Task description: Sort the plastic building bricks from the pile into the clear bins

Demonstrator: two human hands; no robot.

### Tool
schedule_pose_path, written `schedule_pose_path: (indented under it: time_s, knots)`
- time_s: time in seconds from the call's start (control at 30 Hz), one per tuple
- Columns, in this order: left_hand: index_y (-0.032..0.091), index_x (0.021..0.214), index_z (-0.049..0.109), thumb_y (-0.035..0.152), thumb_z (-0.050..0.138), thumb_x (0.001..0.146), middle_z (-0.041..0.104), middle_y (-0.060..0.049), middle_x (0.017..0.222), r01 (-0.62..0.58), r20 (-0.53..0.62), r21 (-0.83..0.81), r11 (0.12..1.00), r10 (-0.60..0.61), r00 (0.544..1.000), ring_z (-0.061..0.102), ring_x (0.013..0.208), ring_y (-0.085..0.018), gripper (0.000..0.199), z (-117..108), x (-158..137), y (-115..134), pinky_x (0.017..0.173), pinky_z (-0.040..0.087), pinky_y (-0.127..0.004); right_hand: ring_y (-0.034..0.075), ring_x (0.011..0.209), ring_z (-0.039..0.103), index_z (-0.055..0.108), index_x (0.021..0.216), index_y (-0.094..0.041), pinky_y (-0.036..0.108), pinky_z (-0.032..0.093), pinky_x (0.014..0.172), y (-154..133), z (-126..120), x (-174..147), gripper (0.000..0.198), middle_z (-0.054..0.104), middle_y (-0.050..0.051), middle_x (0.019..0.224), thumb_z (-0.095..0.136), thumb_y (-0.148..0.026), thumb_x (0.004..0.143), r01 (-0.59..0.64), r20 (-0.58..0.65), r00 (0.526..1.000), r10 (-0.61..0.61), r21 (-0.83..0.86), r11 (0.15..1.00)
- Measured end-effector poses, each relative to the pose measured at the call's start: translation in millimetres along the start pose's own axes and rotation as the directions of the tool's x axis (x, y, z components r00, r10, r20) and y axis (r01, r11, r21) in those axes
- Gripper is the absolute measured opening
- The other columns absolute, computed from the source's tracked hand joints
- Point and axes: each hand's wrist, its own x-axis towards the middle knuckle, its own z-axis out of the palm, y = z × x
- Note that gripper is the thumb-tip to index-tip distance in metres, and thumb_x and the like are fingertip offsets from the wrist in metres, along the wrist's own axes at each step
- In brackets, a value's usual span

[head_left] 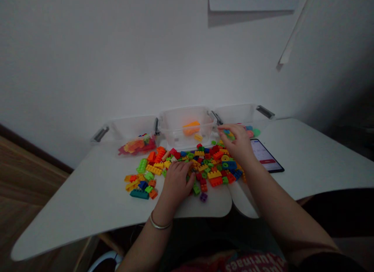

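Note:
A wide heap of coloured toy building bricks [214, 174] lies on the white table. My left hand [177, 182], with a bangle at the wrist, rests over the heap's front left part. Its thumb is apart from the fingers, whose tips are among the bricks; no held brick shows. My right hand [238, 143] is raised behind the heap at the right, by the front of the right clear box [236, 113]. Its thumb and index finger stand slightly apart with nothing visible between them. The middle clear box [169, 122] holds an orange block [191, 128] and a yellow brick [198, 137].
A left clear box [131, 126] has red and orange pieces in a bag [138, 145] at its front. A small brick group [140, 186] lies left of the heap. A lit phone [267, 157] lies right of my right forearm. The wall rises behind the boxes.

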Motion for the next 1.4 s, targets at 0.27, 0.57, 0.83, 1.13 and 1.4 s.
schedule_pose_path:
  time_s: [0.27, 0.57, 0.83, 1.13, 1.4]
  knots:
    - [0.014, 0.118, 0.063, 0.027, 0.053, 0.089, 0.070, -0.012, 0.108, -0.009, -0.019, 0.013, 1.000, 0.009, 1.000, 0.060, 0.107, -0.029, 0.034, 3, 0, 0, 0.102, 0.045, -0.050, 0.025, 0.102, 0.060, 0.072, 0.095, -0.021, 0.042, 0.044, 0.097, -30, 25, -50, 0.013, 0.071, 0.007, 0.104, 0.063, -0.023, 0.085, 0.035, 0.430, 0.903, 0.009, -0.095, 0.995]
    - [0.014, 0.118, 0.062, 0.027, 0.051, 0.089, 0.069, -0.013, 0.109, -0.009, -0.014, 0.000, 1.000, 0.009, 1.000, 0.060, 0.107, -0.028, 0.034, 2, 0, 0, 0.102, 0.045, -0.052, 0.029, 0.101, 0.057, 0.073, 0.103, -0.020, 0.045, 0.046, 0.093, -32, 36, -54, 0.022, 0.068, 0.011, 0.106, 0.069, -0.024, 0.082, 0.070, 0.511, 0.859, 0.028, -0.171, 0.983]
    - [0.013, 0.118, 0.063, 0.027, 0.052, 0.089, 0.069, -0.014, 0.111, 0.010, -0.009, 0.012, 1.000, -0.010, 1.000, 0.060, 0.109, -0.029, 0.034, 2, 0, 1, 0.104, 0.043, -0.052, 0.030, 0.099, 0.056, 0.074, 0.094, -0.021, 0.047, 0.045, 0.092, -35, 44, -56, 0.015, 0.067, 0.011, 0.102, 0.070, -0.026, 0.080, 0.058, 0.486, 0.871, 0.070, -0.242, 0.968]
    - [0.015, 0.116, 0.063, 0.028, 0.052, 0.088, 0.070, -0.013, 0.108, -0.006, -0.030, 0.023, 1.000, 0.007, 1.000, 0.061, 0.107, -0.029, 0.032, 4, -1, -1, 0.102, 0.045, -0.051, 0.029, 0.099, 0.059, 0.068, 0.096, -0.019, 0.045, 0.044, 0.094, -37, 43, -59, 0.016, 0.071, 0.010, 0.095, 0.066, -0.019, 0.080, 0.045, 0.425, 0.904, 0.042, -0.194, 0.980]
    - [0.014, 0.122, 0.058, 0.029, 0.053, 0.088, 0.068, -0.014, 0.113, 0.004, -0.066, -0.016, 1.000, -0.005, 0.998, 0.061, 0.108, -0.029, 0.038, 3, -2, -2, 0.102, 0.046, -0.051, 0.024, 0.099, 0.066, 0.067, 0.106, -0.022, 0.041, 0.051, 0.091, -38, 42, -67, 0.025, 0.072, 0.008, 0.104, 0.060, -0.014, 0.084, 0.060, 0.404, 0.910, -0.090, 0.085, 0.995]
